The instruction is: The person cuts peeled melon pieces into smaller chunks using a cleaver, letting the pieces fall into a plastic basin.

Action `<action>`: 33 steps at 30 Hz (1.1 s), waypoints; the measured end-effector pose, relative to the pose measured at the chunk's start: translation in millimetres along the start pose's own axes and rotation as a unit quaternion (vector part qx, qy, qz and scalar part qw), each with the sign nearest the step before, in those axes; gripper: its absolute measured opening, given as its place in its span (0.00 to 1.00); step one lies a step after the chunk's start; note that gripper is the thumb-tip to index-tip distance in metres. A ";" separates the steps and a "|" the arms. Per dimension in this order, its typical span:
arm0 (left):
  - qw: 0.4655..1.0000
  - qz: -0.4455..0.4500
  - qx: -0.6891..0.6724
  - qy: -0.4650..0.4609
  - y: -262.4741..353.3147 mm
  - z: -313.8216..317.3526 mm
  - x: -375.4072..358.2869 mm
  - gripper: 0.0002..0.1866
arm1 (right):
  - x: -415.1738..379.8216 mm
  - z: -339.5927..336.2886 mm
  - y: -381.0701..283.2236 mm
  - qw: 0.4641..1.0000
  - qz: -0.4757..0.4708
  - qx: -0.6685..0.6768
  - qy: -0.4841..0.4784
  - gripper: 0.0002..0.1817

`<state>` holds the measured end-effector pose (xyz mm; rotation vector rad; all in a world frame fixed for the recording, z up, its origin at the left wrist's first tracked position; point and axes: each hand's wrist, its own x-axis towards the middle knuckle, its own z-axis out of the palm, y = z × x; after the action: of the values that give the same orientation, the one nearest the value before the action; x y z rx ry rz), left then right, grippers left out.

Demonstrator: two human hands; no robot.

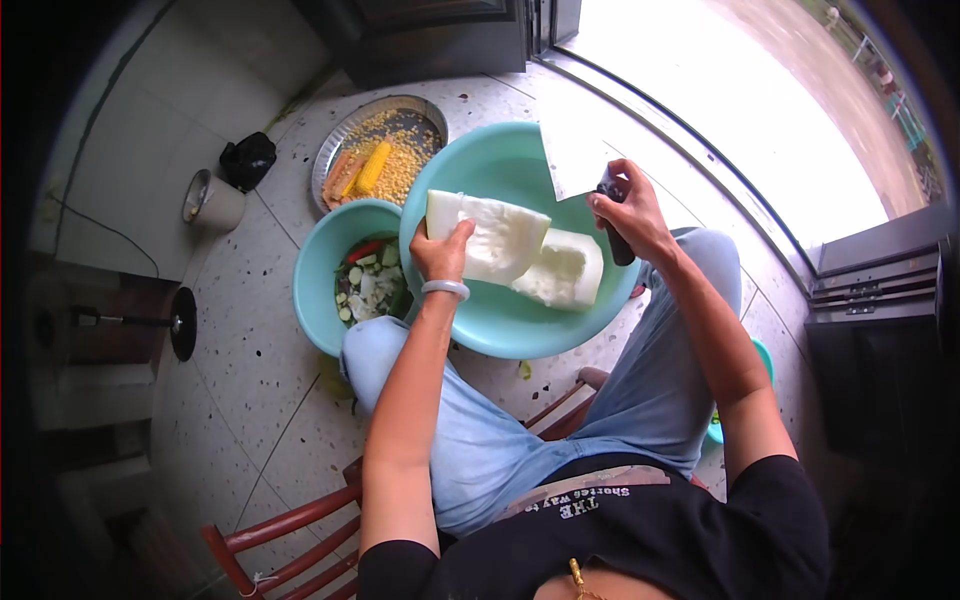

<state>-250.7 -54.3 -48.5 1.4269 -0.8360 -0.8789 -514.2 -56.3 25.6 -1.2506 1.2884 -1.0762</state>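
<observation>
My left hand (440,252) grips the left end of a thick slab of winter melon (500,238), its white hollowed side facing up and a thin green rind along its edge. A second piece of winter melon (568,272) lies in the large turquoise basin (490,325), partly behind the first. Over the basin's right side, my right hand (632,212) is closed round the dark handle of a cleaver (570,165). Its broad pale blade points up and away from me, almost lost against the bright floor. The blade is apart from the melon.
A smaller turquoise basin (318,290) with vegetable scraps stands left of the large one. Behind it sits a metal tray (432,120) of corn kernels and cobs. A small bin (215,202) and a black bag (248,160) are by the wall. A doorway sill (690,140) runs along the right.
</observation>
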 end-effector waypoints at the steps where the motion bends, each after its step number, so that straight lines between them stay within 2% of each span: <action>1: 1.000 0.000 -0.008 0.015 -0.2 3.5 -0.1 0.23 | -2.7 4.4 -3.2 0.999 -0.015 0.049 -0.010 0.23; 3: 0.995 -0.051 -0.080 0.036 -6.8 9.2 1.7 0.26 | -6.4 9.9 -9.0 0.988 -0.045 0.146 -0.028 0.20; 4: 0.989 -0.076 -0.117 0.046 -11.2 11.3 4.1 0.27 | -5.4 8.3 -8.9 0.985 -0.006 0.151 -0.089 0.16; 7: 0.966 -0.157 -0.198 0.049 -20.9 15.1 10.4 0.28 | -8.3 13.1 -15.5 0.958 0.197 0.189 -0.089 0.13; 8: 0.961 -0.178 -0.206 0.048 -24.3 15.5 11.2 0.29 | -8.3 16.6 -12.9 0.958 0.206 0.177 -0.093 0.12; 9: 0.955 -0.200 -0.214 0.046 -25.1 16.1 10.1 0.29 | -14.0 22.8 -19.5 0.978 0.159 0.099 -0.091 0.10; 11: 0.944 -0.248 -0.216 0.043 -25.9 16.3 8.8 0.30 | -12.3 29.7 3.4 0.985 0.066 0.092 -0.133 0.08; 13: 0.931 -0.300 -0.204 0.039 -20.3 17.4 5.9 0.32 | -19.6 34.1 2.6 0.992 -0.024 -0.035 -0.118 0.06; 15: 0.923 -0.308 -0.228 0.037 -23.6 18.2 7.4 0.31 | -27.0 38.7 7.7 0.951 -0.227 -0.205 -0.050 0.06; 17: 0.916 -0.315 -0.249 0.022 -27.3 16.1 10.0 0.31 | -37.2 41.9 6.4 0.929 -0.261 -0.258 -0.047 0.08; 18: 0.912 -0.319 -0.258 0.008 -27.5 14.5 11.0 0.31 | -39.0 45.8 8.2 0.905 -0.308 -0.291 -0.024 0.13; 21: 0.895 -0.335 -0.292 -0.041 -29.7 8.8 14.0 0.27 | -42.9 48.3 9.1 0.872 -0.320 -0.367 -0.042 0.16; 22: 0.887 -0.341 -0.305 -0.059 -31.4 7.1 14.9 0.26 | -45.6 48.8 9.6 0.858 -0.300 -0.411 -0.069 0.23; 25: 0.833 -0.332 -0.432 -0.097 -33.4 9.5 14.6 0.20 | -46.4 57.1 15.3 0.847 -0.335 -0.408 -0.057 0.24; 26: 0.807 -0.331 -0.470 -0.139 -33.6 8.3 13.4 0.17 | -46.8 59.6 17.5 0.845 -0.337 -0.411 -0.052 0.25; 29: 0.784 -0.344 -0.500 -0.127 -38.5 10.3 11.2 0.16 | -47.1 63.2 18.9 0.844 -0.341 -0.410 -0.045 0.26; 32: 0.752 -0.361 -0.524 -0.172 -35.3 10.0 8.5 0.16 | -42.6 64.3 21.2 0.822 -0.398 -0.408 -0.020 0.23; 33: 0.757 -0.356 -0.519 -0.174 -29.9 9.3 6.0 0.16 | -42.4 64.7 20.0 0.820 -0.398 -0.410 -0.023 0.24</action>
<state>-256.4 -62.7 -78.7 0.5149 0.0931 -1.8560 -453.5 -9.9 2.1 -2.6217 1.2363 -1.0265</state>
